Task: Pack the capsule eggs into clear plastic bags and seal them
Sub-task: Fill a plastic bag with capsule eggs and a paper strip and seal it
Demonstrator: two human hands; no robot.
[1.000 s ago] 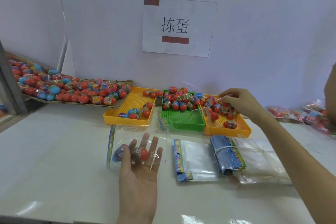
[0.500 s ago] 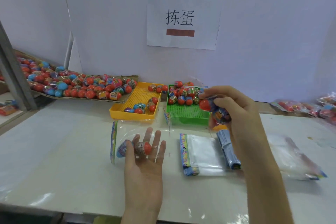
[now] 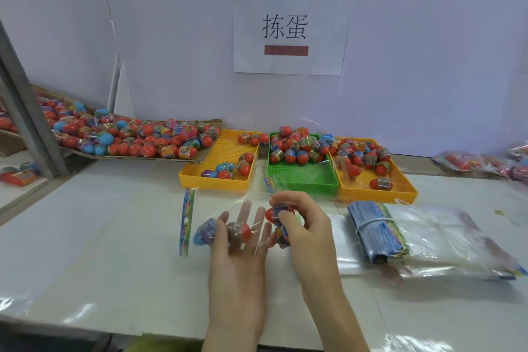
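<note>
Risk: right hand (image 3: pixel 303 226) fingers clutch two red-capped capsule eggs (image 3: pixel 278 216) at the mouth of the clear plastic bag (image 3: pixel 217 208); left hand (image 3: pixel 240 240), fingers spread wide, supports it. Film may fold shut, spilling eggs onto bench (image 3: pixel 114 237).

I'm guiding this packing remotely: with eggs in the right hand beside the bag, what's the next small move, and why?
Probably slide the right hand's eggs into the clear bag's open mouth. The left hand, fingers straight, is inside the bag with two eggs already lying on it, and the right hand grips its eggs right beside that opening.
</note>
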